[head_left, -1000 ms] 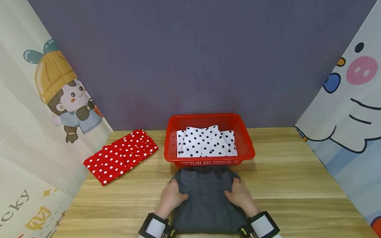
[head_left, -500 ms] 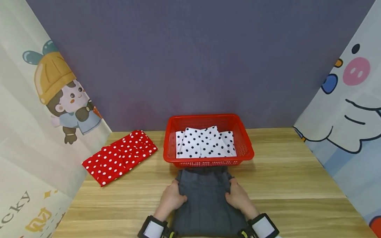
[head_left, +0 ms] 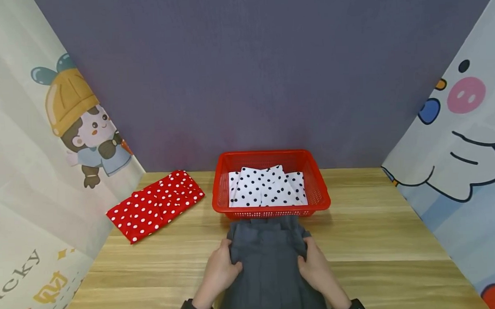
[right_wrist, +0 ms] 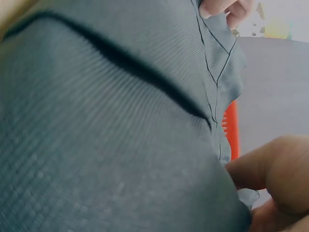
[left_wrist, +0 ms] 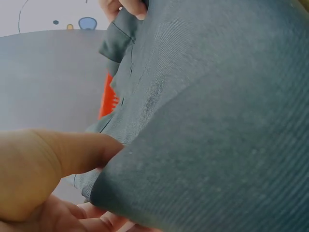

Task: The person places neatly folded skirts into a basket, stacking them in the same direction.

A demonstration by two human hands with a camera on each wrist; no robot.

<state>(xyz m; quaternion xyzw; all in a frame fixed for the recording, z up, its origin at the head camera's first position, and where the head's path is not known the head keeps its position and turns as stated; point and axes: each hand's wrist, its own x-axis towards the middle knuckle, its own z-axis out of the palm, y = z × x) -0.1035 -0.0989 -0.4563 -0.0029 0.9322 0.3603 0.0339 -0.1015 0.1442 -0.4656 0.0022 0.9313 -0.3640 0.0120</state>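
Grey cloth (head_left: 272, 272), just in front of the basket (head_left: 271, 209), looks light, soft and floppy, so its two side edges, which your left hand (head_left: 219, 270) and right hand (head_left: 318, 266) pinch, seem good places to hold.

The head view is evenly lit; wrist views seem hazy, soft.

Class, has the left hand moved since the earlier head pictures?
Yes: judged against the red basket, the left hand has shifted slightly lower in the head view.
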